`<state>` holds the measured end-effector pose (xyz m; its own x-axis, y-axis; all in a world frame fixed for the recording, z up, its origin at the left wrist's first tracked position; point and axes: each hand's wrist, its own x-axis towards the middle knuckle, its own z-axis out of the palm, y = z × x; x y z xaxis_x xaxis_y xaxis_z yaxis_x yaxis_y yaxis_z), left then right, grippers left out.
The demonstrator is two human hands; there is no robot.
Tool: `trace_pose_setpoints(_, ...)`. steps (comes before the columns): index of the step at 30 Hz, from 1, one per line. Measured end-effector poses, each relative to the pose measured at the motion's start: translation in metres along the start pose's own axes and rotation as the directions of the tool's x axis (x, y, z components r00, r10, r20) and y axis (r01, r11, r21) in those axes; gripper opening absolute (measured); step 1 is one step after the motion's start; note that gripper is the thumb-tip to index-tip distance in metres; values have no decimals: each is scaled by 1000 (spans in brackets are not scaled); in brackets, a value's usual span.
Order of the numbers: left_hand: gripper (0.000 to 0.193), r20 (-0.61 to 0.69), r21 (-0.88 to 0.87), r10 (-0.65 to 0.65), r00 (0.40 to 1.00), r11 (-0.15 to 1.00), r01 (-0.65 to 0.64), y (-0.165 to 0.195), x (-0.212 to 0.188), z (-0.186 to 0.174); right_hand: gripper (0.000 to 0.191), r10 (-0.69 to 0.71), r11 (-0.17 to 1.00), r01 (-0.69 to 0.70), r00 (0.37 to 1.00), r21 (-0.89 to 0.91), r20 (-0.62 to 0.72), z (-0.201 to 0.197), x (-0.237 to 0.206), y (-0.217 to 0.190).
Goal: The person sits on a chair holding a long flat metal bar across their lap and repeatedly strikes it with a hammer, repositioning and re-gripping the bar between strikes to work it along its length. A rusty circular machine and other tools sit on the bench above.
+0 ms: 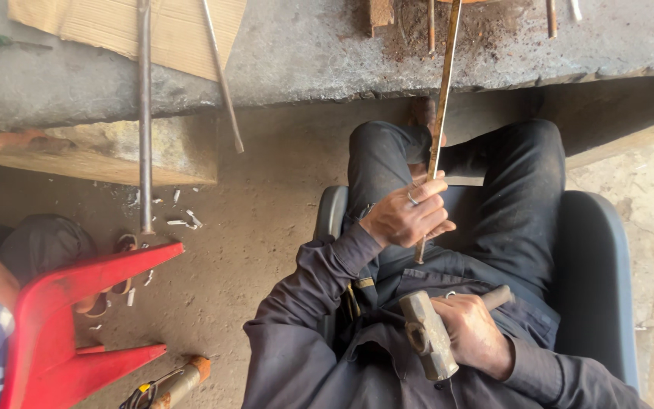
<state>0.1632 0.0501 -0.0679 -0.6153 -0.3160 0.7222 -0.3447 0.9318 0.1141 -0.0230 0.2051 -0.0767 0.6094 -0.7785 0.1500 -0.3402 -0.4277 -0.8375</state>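
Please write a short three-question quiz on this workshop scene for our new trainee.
1. True or false: the left hand grips a thin metal strip that runs up to the concrete slab.
2. What does the right hand hold? A) a saw B) a hammer C) a paintbrush
3. What colour is the plastic chair at lower left?

Key
1. True
2. B; its head lies over the lap, fingers wrapped round the handle.
3. Red

The metal rod (pixel 443 98) runs out past the top edge.
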Motion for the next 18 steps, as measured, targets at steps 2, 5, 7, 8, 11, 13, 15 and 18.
trace_pose_setpoints(2,30,8,24,25,1000,999,-26,-9,-5,-3,28,-5,1000,5,1000,16,-9,1,-1,1)
trace_pose_setpoints(5,30,-6,3,-22,1000,1000,22,-21,-6,-6,29,6,1000,-6,1000,7,-7,2,-1,1)
trace_pose_setpoints(7,29,-11,4,-20,1000,1000,20,-25,-3,-4,28,31,1000,-31,999,3,-6,2,0,2)
trace_pose_setpoints(8,29,-9,1,-21,1000,1000,21,-25,-1,-2,28,42,999,-42,999,8,-13,2,1,2)
trace_pose_setpoints(11,27,-33,-35,-47,998,998,46,-23,3,4,31,54,999,-54,998,6,-36,3,6,5)
trace_pose_setpoints(13,27,-35,-22,-68,997,997,67,-22,4,6,34,19,999,-20,998,-26,-64,4,11,7)
trace_pose_setpoints(15,28,-38,-16,-83,996,996,82,-22,4,6,34,-2,993,-9,995,-115,-98,4,17,11)
trace_pose_setpoints(18,28,-44,-9,-86,995,996,86,-21,3,4,31,-81,970,52,990,-237,-115,0,29,20)
